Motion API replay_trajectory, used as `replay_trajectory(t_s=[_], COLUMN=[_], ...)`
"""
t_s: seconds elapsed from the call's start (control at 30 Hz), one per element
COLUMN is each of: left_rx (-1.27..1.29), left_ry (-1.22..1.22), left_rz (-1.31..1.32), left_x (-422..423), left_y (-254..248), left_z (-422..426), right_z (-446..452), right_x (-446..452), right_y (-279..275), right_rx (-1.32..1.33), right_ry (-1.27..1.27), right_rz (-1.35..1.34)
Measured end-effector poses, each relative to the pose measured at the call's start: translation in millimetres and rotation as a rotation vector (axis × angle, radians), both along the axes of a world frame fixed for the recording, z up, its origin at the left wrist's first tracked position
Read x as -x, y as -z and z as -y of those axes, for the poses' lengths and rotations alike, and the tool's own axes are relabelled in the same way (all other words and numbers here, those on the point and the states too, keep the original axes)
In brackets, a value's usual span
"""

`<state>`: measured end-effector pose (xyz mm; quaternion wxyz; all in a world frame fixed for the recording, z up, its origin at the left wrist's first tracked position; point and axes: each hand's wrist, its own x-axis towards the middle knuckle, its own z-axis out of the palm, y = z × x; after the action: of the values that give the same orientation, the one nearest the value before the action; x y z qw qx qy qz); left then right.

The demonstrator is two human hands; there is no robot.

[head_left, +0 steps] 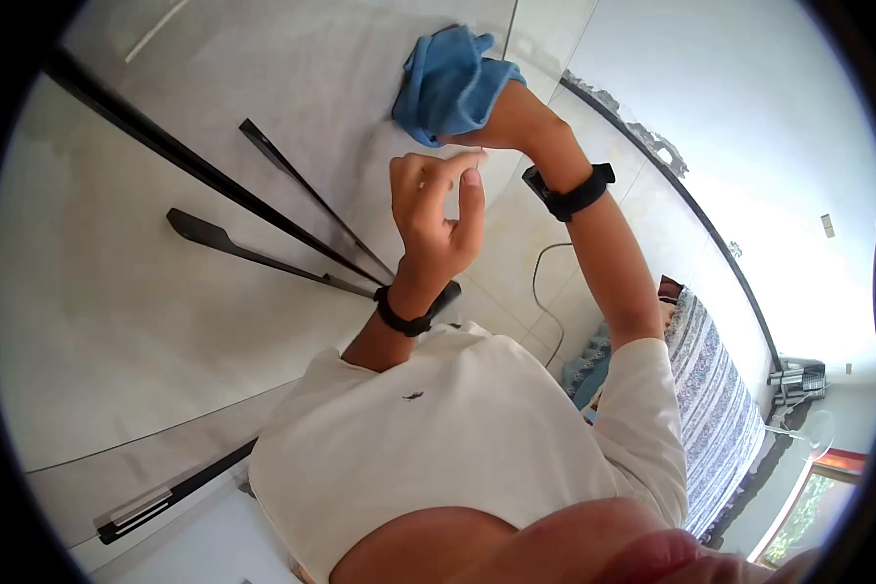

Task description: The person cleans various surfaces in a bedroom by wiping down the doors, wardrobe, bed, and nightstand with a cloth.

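Covering the right hand (508, 119), rumpled blue cloth (448, 83) leaves its grip unclear; the left hand (436, 216) is unclenched.

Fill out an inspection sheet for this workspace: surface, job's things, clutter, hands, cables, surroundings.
Surface: pale surface, smooth-looking; cannot tell whether it lies flat or stands upright.
Job's things: blue cloth, bunched and creased; whether it touches the surface is unclear.
Clutter: long black bar among thinner dark strips, purpose unclear.
Left hand: nothing seen in it; fingers curled, thumb apart.
Right hand: partly covered by the cloth, so its grip is hidden.
Cables: one thin cable, curving over pale tiles.
Surroundings: striped cover, fan, window and a wall with damaged plaster.
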<state>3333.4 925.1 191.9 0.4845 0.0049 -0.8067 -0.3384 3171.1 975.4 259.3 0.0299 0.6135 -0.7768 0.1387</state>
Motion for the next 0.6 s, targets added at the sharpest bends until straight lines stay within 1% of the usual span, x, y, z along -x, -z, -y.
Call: replay_trajectory(t_s=[0.03,0.1,0.13,0.17,0.23,0.3,0.33,0.37,0.43,0.5,0.53,0.57,0.6], left_rx=[-0.002,-0.004,-0.056,-0.039,-0.074,0.022,0.056,0.052,-0.039,-0.032,0.045,0.126,0.087], left_ry=[-0.004,0.13,0.172,0.173,0.159,0.134,0.139,0.149,0.156,0.189,0.15,0.115,0.127], left_rz=[0.016,-0.098,-0.039,-0.032,0.079,0.099,0.115,0.118,0.087,0.048,0.013,-0.023,-0.042], left_x=[4,24,39,55,80,88,91,92,97,95,95,97,101], left_y=[4,12,22,38,72,85,86,87,80,58,47,37,33], left_z=[5,14,16,17,16,5,2,1,3,8,8,10,14], right_z=[3,5,6,5,4,-2,-4,-10,-16,-11,-17,-17,-16], right_x=[16,66,74,80,97,121,120,119,119,142,117,137,136], right_y=[20,76,85,90,110,140,138,137,126,116,65,74,70], right_rx=[-0.002,0.584,0.596,0.628,0.677,0.53,0.424,0.42,0.459,0.533,0.35,0.484,0.609], right_ry=[-0.004,-0.367,-0.372,-0.347,-0.302,-0.214,-0.146,-0.135,-0.105,-0.2,-0.17,-0.2,-0.192], right_rz=[0.016,0.106,0.113,0.066,0.019,-0.021,0.001,0.003,0.124,-0.09,-0.091,0.035,0.136])
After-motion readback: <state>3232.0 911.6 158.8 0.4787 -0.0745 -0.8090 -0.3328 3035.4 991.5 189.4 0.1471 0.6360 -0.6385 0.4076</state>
